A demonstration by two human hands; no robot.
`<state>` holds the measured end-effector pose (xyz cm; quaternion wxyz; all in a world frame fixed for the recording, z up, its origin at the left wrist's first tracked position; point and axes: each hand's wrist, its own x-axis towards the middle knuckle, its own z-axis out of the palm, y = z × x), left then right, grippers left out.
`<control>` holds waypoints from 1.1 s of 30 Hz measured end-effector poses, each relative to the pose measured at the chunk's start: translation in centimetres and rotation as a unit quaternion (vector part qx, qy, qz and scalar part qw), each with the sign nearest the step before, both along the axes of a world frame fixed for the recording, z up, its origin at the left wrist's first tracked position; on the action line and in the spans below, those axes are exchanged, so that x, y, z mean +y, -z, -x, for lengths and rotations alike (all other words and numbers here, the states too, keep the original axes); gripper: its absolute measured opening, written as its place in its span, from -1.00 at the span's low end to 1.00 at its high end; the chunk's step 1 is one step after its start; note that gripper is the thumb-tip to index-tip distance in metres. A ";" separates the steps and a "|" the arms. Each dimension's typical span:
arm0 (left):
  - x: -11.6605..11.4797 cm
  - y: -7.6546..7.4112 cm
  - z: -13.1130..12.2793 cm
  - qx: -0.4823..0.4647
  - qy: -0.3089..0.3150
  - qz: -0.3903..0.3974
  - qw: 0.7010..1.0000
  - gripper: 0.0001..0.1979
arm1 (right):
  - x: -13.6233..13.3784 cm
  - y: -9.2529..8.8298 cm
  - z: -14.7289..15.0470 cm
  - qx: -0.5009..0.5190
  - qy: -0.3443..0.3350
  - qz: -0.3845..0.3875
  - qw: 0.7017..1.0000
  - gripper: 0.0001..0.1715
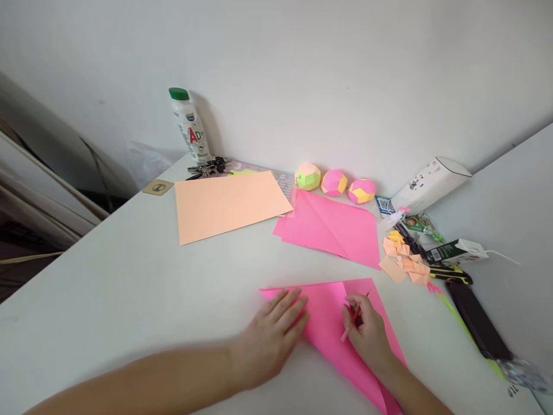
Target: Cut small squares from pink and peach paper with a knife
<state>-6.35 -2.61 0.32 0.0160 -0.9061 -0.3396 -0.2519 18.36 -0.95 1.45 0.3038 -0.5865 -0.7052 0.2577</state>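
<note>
On the white table (129, 300), bright pink paper (322, 311) lies folded slantwise, pointed at left, under-layer showing along its right side. Left hand (274, 334) flat on it, fingers slightly apart; right hand (369, 334) clamped on thin red tool (355, 316).

From my end of the feed I see two bare forearms, uncovered down to where the lower border cuts them off. The left forearm (147, 379) shows at greater length, smooth in outline and slimming gently towards a bare wrist. My left hand (272, 341) is bare as well, with a broad back and slender, round-tipped fingers. I get a shorter stretch of the right forearm (412, 392); the right hand (370, 334) is likewise bare, its nails too small for me to judge.
</note>
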 end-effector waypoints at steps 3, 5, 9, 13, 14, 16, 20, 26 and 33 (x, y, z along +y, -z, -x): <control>-1.1 -0.3 -0.2 0.071 -0.003 0.052 0.996 -0.56 | 0.3 -0.1 -0.3 0.005 -0.035 -0.001 0.999 -0.87; -1.4 -0.5 -0.2 0.098 -0.012 0.087 0.991 -0.50 | 0.4 -0.3 -0.4 -0.001 -0.058 -0.006 0.998 -0.76; -1.5 -0.8 0.0 0.118 -0.008 0.123 0.985 -0.41 | 0.5 -0.4 -0.6 -0.015 -0.069 -0.015 0.997 -0.73; -1.3 -0.7 0.1 0.122 -0.011 0.149 0.981 -0.36 | 0.6 -0.3 -0.9 -0.023 -0.060 -0.001 0.998 -0.77; -1.2 -0.6 0.1 0.123 -0.014 0.155 0.980 -0.34 | 0.6 -0.3 -1.0 -0.025 -0.055 0.001 0.998 -0.79; -1.1 -0.4 0.0 0.123 -0.019 0.162 0.979 -0.31 | 0.8 -0.4 -1.0 -0.022 -0.040 0.006 0.999 -0.86; -1.0 -0.1 0.1 0.121 -0.021 0.143 0.982 -0.31 | 1.2 -0.8 -0.9 -0.006 0.013 0.035 0.999 -0.94; -0.5 -0.3 0.4 0.128 -0.012 0.130 0.983 -0.33 | 1.0 -1.1 -1.2 -0.079 0.023 0.036 0.996 -0.83; 0.1 -0.8 0.5 0.114 -0.012 0.131 0.985 -0.40 | 0.9 -0.6 -1.9 -0.147 -0.052 -0.057 0.986 -0.81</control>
